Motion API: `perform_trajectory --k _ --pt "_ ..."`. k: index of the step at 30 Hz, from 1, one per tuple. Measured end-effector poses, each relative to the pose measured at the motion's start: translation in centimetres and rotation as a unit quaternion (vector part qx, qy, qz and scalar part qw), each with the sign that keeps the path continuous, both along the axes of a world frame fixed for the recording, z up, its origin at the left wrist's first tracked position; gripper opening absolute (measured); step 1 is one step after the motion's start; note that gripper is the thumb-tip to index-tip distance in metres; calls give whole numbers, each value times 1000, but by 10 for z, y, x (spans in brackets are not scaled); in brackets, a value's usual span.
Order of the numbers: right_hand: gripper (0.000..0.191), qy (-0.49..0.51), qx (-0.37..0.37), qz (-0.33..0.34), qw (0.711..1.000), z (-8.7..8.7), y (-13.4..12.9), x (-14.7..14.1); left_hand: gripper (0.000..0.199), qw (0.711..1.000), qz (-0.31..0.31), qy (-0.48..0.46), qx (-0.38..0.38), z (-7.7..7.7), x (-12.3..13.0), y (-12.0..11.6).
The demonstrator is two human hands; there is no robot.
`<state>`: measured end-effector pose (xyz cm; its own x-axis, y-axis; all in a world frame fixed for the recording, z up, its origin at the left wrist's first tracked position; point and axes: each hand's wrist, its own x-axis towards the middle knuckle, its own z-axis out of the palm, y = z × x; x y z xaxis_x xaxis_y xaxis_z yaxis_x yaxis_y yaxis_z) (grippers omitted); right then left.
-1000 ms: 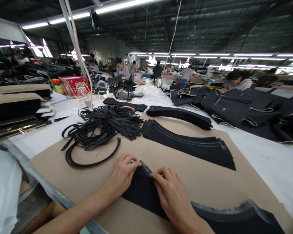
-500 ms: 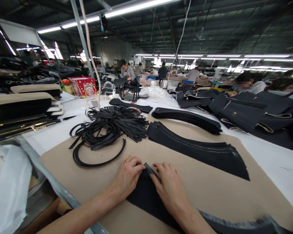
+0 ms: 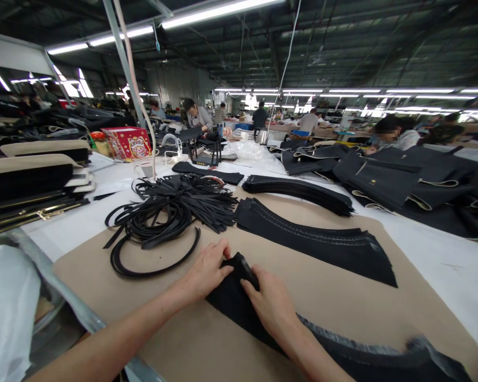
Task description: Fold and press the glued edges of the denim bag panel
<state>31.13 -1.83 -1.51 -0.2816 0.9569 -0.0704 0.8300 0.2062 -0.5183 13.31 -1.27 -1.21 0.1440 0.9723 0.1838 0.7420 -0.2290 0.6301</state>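
Head camera: Two bare hands, left (image 3: 207, 270) and right (image 3: 273, 302), grip a black panel (image 3: 235, 300) on brown sheeting (image 3: 175, 318) atop a white counter (image 3: 434, 254).
Both hands' fingers pinch its raised far end; black straps (image 3: 179, 199) lie beyond.

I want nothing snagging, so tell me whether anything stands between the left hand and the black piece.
Nothing visible does: the left hand already touches the black piece near its raised end. The right hand is at that end's other side. The loose curved strap lies off to the left.
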Motion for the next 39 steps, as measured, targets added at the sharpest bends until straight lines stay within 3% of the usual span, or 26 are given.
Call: perform_trajectory --k 5,7,10,12,17,21,24,30,35,39 --pt "11 15 -19 15 1000 0 4 2 55 997 6 -43 -61 -12 -5 7" --pt "11 25 -37 29 999 2 7 4 46 993 -21 -47 -111 -15 -8 10" --pt "4 42 -70 61 995 5 10 9 15 981 -63 -39 -182 -15 -15 11" --pt "6 55 -83 79 992 5 10 11 13 977 -73 -25 -201 -9 -21 8" --pt "7 67 -73 91 991 4 8 11 48 993 -65 7 -102 17 -17 -3" --pt "15 71 -46 89 992 5 4 6 32 978 -185 95 -19 25 3 -3" --pt "27 68 -34 76 994 6 0 4 24 971 -205 120 -38 22 11 6" --pt "18 65 -44 39 996 1 -2 3 27 967 -215 92 -104 18 -2 25" --pt "14 106 -76 60 990 -3 4 8 29 953 -239 24 -184 18 -12 23" --pt "11 138 -123 86 979 -6 9 12 30 953 -226 2 -201 17 -13 16"
